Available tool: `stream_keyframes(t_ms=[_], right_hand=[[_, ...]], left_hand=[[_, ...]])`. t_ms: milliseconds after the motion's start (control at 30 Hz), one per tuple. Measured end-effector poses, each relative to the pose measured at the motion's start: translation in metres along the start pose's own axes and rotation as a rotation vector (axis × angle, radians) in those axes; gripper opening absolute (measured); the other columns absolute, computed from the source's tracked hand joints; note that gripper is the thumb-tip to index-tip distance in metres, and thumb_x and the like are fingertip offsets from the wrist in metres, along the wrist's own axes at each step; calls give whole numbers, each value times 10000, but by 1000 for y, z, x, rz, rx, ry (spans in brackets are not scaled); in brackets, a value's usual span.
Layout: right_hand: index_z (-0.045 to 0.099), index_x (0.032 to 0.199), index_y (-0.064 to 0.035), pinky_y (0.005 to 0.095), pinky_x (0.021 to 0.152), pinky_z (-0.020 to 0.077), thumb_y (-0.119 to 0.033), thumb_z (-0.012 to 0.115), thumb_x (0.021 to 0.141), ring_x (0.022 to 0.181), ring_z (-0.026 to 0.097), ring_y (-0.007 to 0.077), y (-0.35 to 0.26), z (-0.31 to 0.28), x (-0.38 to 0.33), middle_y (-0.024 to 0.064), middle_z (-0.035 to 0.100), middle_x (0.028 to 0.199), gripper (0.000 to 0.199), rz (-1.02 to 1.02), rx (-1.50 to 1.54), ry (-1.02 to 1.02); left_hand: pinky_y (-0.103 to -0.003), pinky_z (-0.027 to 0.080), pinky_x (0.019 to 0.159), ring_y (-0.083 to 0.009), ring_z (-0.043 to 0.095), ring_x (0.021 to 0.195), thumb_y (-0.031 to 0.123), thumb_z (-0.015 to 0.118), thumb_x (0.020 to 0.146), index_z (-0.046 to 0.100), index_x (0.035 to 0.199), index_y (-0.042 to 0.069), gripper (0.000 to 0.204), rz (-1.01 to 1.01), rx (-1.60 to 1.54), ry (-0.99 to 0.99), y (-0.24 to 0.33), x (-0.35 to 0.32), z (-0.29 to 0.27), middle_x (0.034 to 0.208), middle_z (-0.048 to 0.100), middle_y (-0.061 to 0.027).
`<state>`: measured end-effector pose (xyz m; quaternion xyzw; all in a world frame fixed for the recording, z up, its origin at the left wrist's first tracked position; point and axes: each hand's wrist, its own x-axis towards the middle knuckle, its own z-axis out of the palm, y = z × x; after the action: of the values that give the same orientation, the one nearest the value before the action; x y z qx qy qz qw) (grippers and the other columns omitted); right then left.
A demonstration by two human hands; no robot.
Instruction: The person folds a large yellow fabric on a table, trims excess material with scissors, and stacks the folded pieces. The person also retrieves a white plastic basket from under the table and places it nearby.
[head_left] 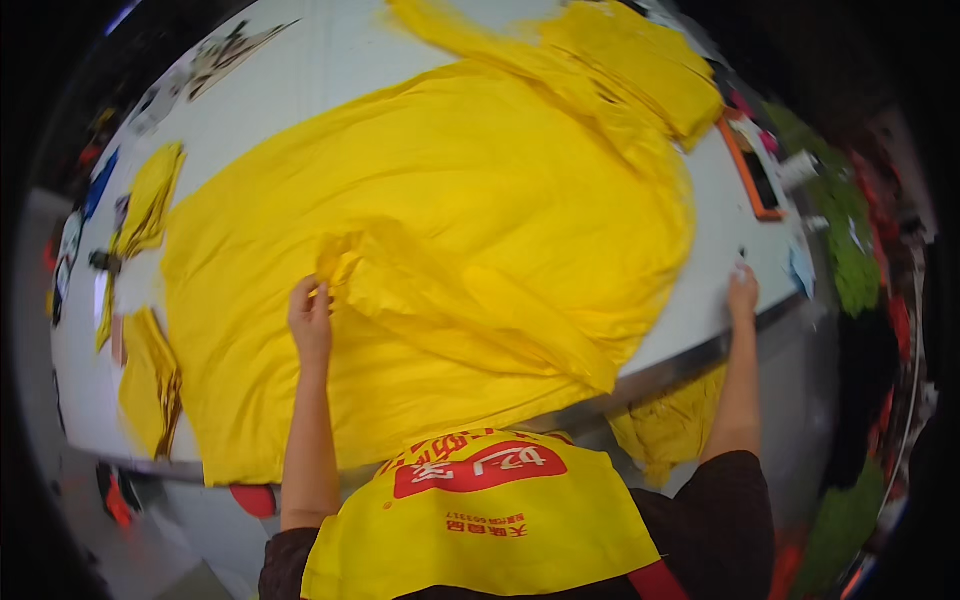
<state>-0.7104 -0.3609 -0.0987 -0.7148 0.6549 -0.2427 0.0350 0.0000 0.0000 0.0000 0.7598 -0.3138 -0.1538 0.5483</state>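
Observation:
A large yellow garment (pixel 450 190) lies spread over the white table, with a long sleeve (pixel 430 300) folded across its near part. My left hand (pixel 312 310) pinches the gathered end of that sleeve, lifting it slightly. Off to the right, near the table's edge, my right hand (pixel 742 292) is closed around a small, pale thing with a dark tip; it is too small to name. Apart from the garment, that hand rests at or just over the tabletop.
Folded yellow cloth (pixel 640 60) is piled at the far right, beside an orange-rimmed tray (pixel 755 170). More yellow pieces (pixel 150 380) lie at the left end. Yellow cloth (pixel 670 425) sits below the front edge. Green cloth (pixel 845 240) is heaped beyond the right edge.

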Motion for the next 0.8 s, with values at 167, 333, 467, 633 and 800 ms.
stream_keyframes(t_ms=[167, 333, 467, 633, 800], right_hand=[[542, 1128, 20, 391, 874, 449, -245, 609, 794, 987, 581, 354, 40, 17, 87, 210, 605, 1065, 432, 329, -117, -85], [538, 821, 19, 370, 549, 468, -170, 614, 726, 657, 598, 272, 41, 25, 70, 130, 604, 739, 225, 431, -196, -316], [487, 776, -84, 239, 346, 291, -191, 540, 837, 447, 423, 111, -22, -4, 63, 2, 437, 571, 134, 987, 534, -184], [457, 831, -141, 188, 356, 251, -178, 489, 885, 448, 369, 68, -183, -34, 24, -28, 441, 648, 73, 799, 1035, -84], [459, 743, -182, 195, 342, 187, -238, 567, 814, 419, 278, 36, -429, -18, -64, -68, 371, 602, 141, 395, 1093, -708]], left_hand=[[-277, 497, 604, -205, 601, 714, 28, 592, 817, 591, 943, 10, 128, 324, 240, 140, 20, -32, 42, 908, 602, -111], [-311, 507, 598, -246, 616, 732, 55, 617, 781, 613, 935, 62, 155, 412, 489, 55, 49, -46, 39, 919, 607, -95], [-302, 509, 592, -239, 619, 713, 61, 630, 777, 612, 947, 57, 171, 405, 463, 74, 40, -51, 43, 927, 607, -84], [-307, 509, 594, -240, 622, 719, 55, 622, 774, 607, 976, 59, 203, 367, 389, 50, 37, -50, 41, 936, 605, -79], [-309, 502, 566, -227, 612, 701, 39, 605, 737, 592, 1015, 56, 279, 433, 423, 14, 29, -48, 47, 943, 588, -75]])
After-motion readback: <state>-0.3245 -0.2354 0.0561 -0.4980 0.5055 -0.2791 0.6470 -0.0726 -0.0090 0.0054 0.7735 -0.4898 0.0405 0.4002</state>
